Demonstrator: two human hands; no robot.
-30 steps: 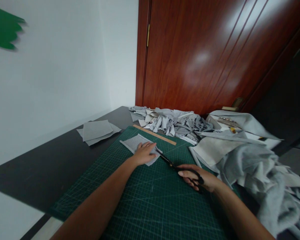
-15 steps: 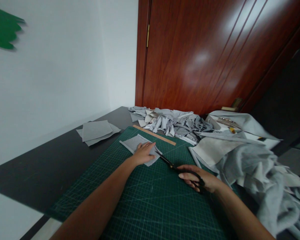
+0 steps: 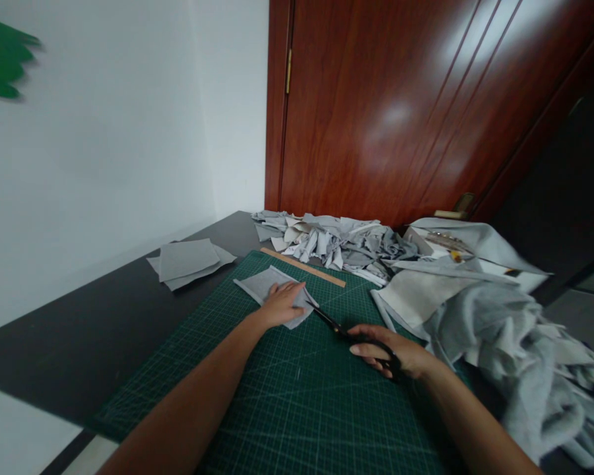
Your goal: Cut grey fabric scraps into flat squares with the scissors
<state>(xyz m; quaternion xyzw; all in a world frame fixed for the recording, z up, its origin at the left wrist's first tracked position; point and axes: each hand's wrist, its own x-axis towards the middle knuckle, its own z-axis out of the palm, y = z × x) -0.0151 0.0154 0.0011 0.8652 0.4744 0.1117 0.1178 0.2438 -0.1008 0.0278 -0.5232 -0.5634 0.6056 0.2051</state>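
My left hand [image 3: 281,305] lies flat with its fingers stretched across a small grey piece of fabric [image 3: 257,284], pressing it against the green cutting mat [image 3: 297,402]. Black-handled scissors [image 3: 329,322] are gripped in my right hand [image 3: 383,349], with fingers through and around the handles. Their blades point up and left, and the tips reach the right edge of the fabric near my left fingertips. Whether the blades are parted at the tip is too small to tell. Part of the fabric is hidden beneath my left hand.
A wooden ruler [image 3: 304,267] lies along the mat's far edge. Behind it is a heap of grey fabric scraps [image 3: 336,241]. To the left, cut grey pieces [image 3: 188,260] are stacked on the dark table [image 3: 79,336]. Crumpled grey cloth [image 3: 499,343] and a white box [image 3: 438,244] occupy the right side.
The whole view has shifted slightly, so everything appears a little further left. The scissor blades look closer together at the fabric edge; my hands keep nearly the same places.
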